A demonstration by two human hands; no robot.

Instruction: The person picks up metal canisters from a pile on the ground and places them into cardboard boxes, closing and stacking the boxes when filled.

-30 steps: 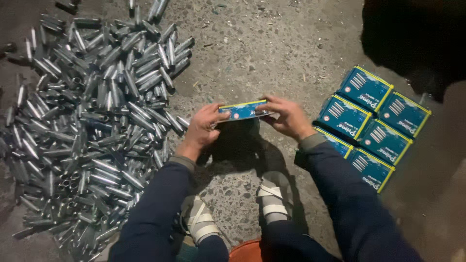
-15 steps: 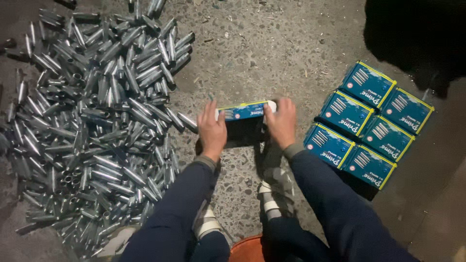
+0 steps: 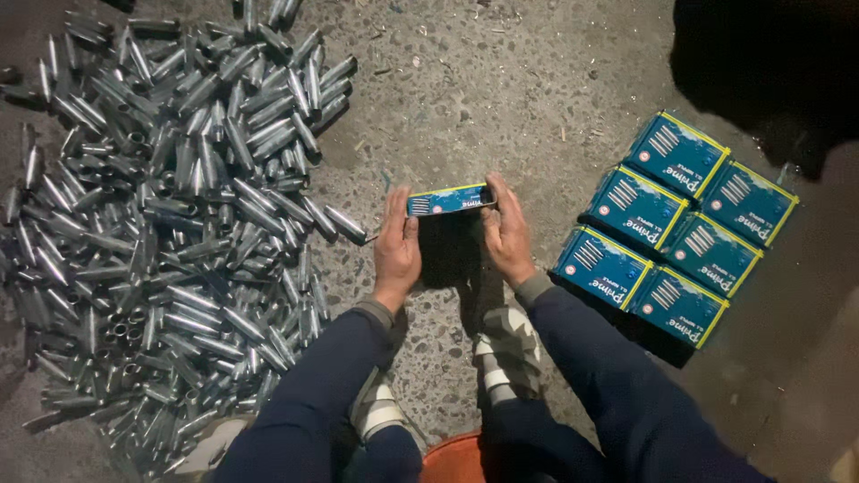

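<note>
A: Quick pass, left to right, everything relative to the small blue box (image 3: 449, 199). Far left of it, big heap of short silver metal tubes (image 3: 170, 206) on the concrete floor (image 3: 501, 80); the nearest tube (image 3: 345, 224) lies just left of the box.

B: Hands?

A: Left hand (image 3: 396, 250) clamps the box's left end, thumb and fingers closed on it. Right hand (image 3: 506, 234) does the same on the right end, fingers together and wrapped over the edge. The box is off the floor, held flat between both hands, long side facing the camera, over the person's sandalled feet (image 3: 501, 349).

B: Open or closed box?

A: Can't tell. Only the side panel shows, and it's dark underneath.

B: Right of the box?

A: Six matching blue boxes (image 3: 676, 228) with yellow edges, laid flat in a tight two-by-three block, touching each other, well apart from the held one. Bottom edge, an orange rim (image 3: 452, 458), probably a bucket, between the knees.

B: Handling note?

A: My read: keep it level with even pressure on both ends, since thin card buckles if squeezed mid-span. Thumbs near the corners look right. If it gets set down, squaring it to the block's edge keeps the rows tidy.
</note>
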